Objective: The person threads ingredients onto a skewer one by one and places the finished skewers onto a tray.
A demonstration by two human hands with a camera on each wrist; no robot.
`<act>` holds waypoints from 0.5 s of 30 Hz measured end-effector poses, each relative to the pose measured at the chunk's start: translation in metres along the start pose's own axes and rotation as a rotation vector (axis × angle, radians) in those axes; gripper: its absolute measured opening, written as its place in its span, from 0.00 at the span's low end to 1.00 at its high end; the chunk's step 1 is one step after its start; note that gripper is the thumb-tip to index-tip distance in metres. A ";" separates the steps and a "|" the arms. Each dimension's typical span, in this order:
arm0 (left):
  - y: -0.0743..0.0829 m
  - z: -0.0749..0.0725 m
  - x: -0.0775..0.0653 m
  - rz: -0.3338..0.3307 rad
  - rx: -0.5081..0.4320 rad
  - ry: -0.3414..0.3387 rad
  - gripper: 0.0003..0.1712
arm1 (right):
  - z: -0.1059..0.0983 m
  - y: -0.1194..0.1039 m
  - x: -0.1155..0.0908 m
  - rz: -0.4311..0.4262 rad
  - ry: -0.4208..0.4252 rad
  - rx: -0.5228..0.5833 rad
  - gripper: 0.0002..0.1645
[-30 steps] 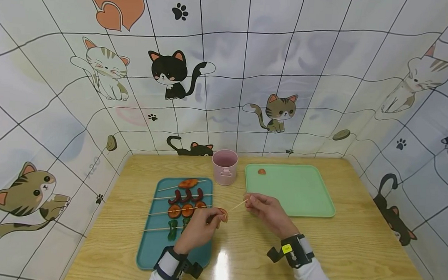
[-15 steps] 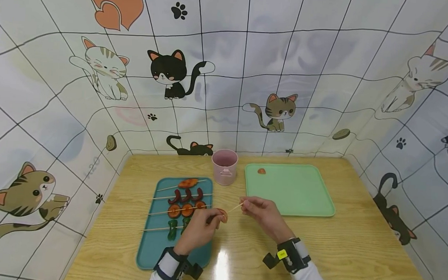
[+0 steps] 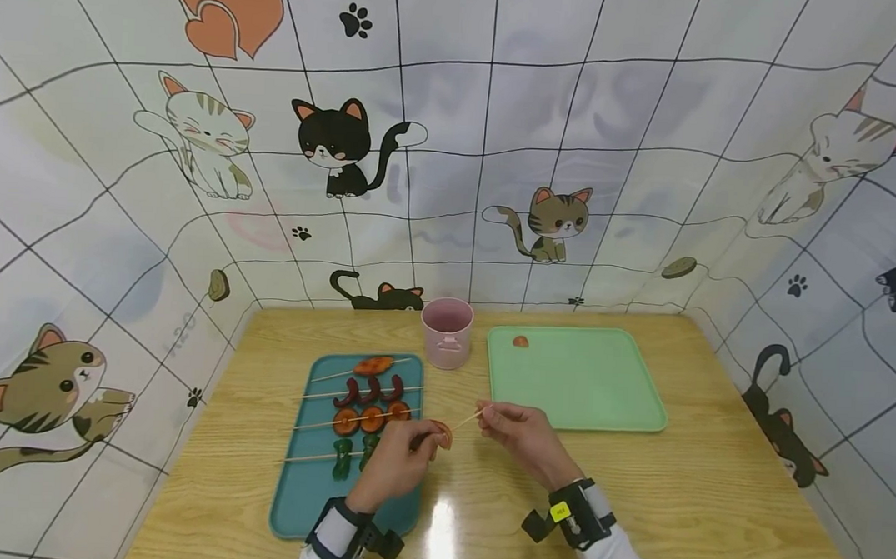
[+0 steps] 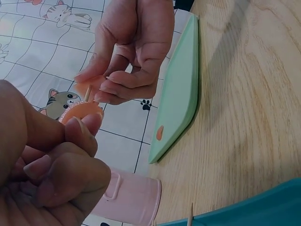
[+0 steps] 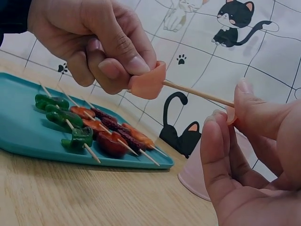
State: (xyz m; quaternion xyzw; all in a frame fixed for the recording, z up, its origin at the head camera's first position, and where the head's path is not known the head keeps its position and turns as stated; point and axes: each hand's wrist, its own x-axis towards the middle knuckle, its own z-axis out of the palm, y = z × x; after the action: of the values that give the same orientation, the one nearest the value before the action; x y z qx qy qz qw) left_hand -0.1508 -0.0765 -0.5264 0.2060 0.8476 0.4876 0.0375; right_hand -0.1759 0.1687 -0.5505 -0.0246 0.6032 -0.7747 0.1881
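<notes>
Over the right edge of the blue tray (image 3: 303, 507), my left hand (image 3: 395, 465) pinches a curved orange-pink toy food piece (image 5: 148, 84). A thin wooden skewer (image 5: 197, 92) runs through it and points to the right. My right hand (image 3: 527, 441) pinches a smaller, similar orange piece (image 5: 231, 114) at the skewer's free end. In the left wrist view the skewer's tip (image 4: 88, 93) meets that small piece between the right fingers. How far the tip goes in is hidden by the fingertips. Several filled skewers (image 3: 370, 419) lie on the blue tray.
A pink cup (image 3: 447, 346) stands at the back, between the blue tray and a light green tray (image 3: 578, 385). One small orange piece (image 3: 520, 342) lies in the green tray's back left corner. Wooden tabletop (image 3: 709, 491) shows at the right and front.
My right hand has moved a little left and down toward the left hand, and less of the skewer shows between them. The left hand stays nearly in place.
</notes>
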 end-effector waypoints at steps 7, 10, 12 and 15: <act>-0.001 0.001 -0.002 0.006 -0.019 0.000 0.13 | 0.001 0.004 0.000 0.008 -0.012 0.039 0.12; -0.002 0.003 -0.001 0.001 -0.028 -0.005 0.13 | 0.006 0.005 -0.001 -0.003 -0.037 0.031 0.08; -0.001 0.004 0.000 -0.004 -0.028 -0.007 0.13 | 0.010 0.005 -0.001 -0.007 -0.048 0.025 0.10; 0.001 0.006 0.002 -0.009 -0.029 -0.007 0.14 | 0.015 0.007 0.000 0.001 -0.027 0.015 0.16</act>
State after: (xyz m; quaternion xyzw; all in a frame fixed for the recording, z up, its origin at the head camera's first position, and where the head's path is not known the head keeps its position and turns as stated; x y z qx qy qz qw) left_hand -0.1507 -0.0709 -0.5286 0.2032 0.8413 0.4988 0.0456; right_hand -0.1700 0.1533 -0.5525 -0.0334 0.5946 -0.7788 0.1970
